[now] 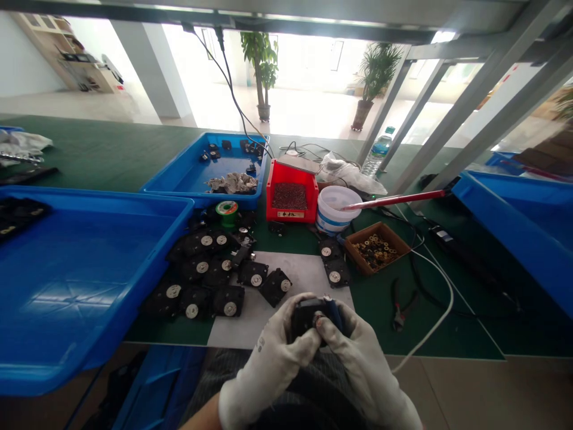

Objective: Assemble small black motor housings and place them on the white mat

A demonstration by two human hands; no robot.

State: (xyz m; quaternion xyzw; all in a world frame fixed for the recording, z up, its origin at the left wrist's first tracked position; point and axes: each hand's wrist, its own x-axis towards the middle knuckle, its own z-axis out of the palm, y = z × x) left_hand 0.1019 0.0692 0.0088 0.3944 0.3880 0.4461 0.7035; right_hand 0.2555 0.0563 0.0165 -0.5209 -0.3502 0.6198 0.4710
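Both my hands wear white gloves and hold one black plastic housing [305,315] between them, above the front edge of the bench. My left hand [280,352] wraps round its left side. My right hand [360,352] grips the right side, its thumb pressed on a small round part at the middle. Fingers hide much of the housing. Beyond my hands lies white paper [308,269], bearing black units with silver discs, such as one black unit [276,286]. More of these units [192,298] cluster to the left.
A blue tray [94,257] fills the left; another blue tray [179,170] sits behind. At centre stand a red bin [292,214] of small screws, a white tub [335,209] and green solder spool [227,212]. Rightward lie a box [378,248] of brass rings, pliers [400,304] and cables.
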